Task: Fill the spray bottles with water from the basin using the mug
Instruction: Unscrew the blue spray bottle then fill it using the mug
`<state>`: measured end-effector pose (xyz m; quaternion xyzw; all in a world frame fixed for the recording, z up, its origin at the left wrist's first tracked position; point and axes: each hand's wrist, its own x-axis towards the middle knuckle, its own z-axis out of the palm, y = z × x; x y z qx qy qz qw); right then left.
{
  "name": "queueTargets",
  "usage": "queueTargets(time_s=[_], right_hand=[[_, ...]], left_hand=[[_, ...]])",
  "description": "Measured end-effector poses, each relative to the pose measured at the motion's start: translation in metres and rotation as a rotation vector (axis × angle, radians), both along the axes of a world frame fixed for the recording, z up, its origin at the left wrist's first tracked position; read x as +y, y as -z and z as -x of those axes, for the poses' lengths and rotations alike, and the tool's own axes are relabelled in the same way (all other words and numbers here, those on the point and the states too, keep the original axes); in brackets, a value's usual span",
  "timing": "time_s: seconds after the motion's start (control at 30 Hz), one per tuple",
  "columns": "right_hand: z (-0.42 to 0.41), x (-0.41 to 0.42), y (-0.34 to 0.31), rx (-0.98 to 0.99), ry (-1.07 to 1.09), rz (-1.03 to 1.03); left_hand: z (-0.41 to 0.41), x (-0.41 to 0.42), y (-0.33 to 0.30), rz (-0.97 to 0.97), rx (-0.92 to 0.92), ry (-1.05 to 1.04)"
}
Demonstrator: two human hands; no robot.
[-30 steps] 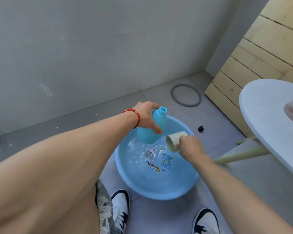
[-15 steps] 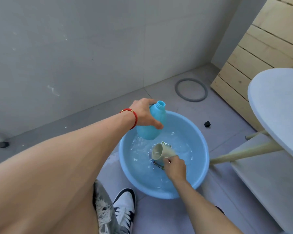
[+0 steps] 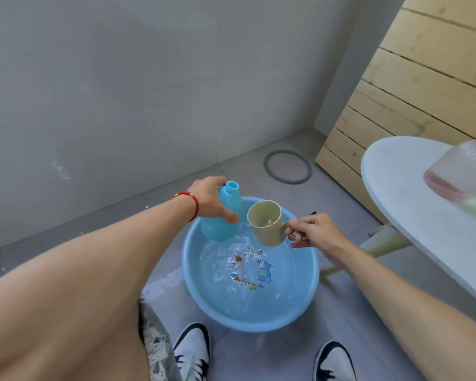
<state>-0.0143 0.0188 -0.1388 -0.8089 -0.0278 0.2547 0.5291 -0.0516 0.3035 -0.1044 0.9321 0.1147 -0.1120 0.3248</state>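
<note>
Your left hand grips one uncapped blue bottle over the far rim of the single blue basin of water, your right hand pinches one beige mug by its handle just beside it, and one pink bottle lies on the white table.

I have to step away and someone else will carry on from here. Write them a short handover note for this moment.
Left hand grips the uncapped blue spray bottle over the far rim of the basin.
Right hand pinches the handle of the beige mug, held above the water beside the bottle's neck.
Done: bottle opened, mug lifted. The bottle's fill level cannot be judged.
Left: pour into the bottle's mouth, then fill the pink bottle on the white table.
</note>
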Motion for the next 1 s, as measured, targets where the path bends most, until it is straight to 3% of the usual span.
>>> queueTargets(time_s=[0.17,0.3,0.63,1.0], right_hand=[[-0.013,-0.012,-0.076,-0.199,-0.096,0.09],[-0.009,-0.013,-0.102,-0.314,-0.071,0.102],[0.012,0.006,-0.112,-0.552,-0.043,0.325],[0.012,0.008,-0.107,-0.723,-0.058,0.432]], left_hand=[[0.0,-0.004,-0.001,-0.028,-0.021,0.049],[-0.002,-0.014,0.0,-0.054,-0.031,0.096],[-0.009,-0.024,0.005,-0.102,-0.012,0.172],[-0.011,-0.034,0.007,-0.109,0.023,0.23]])
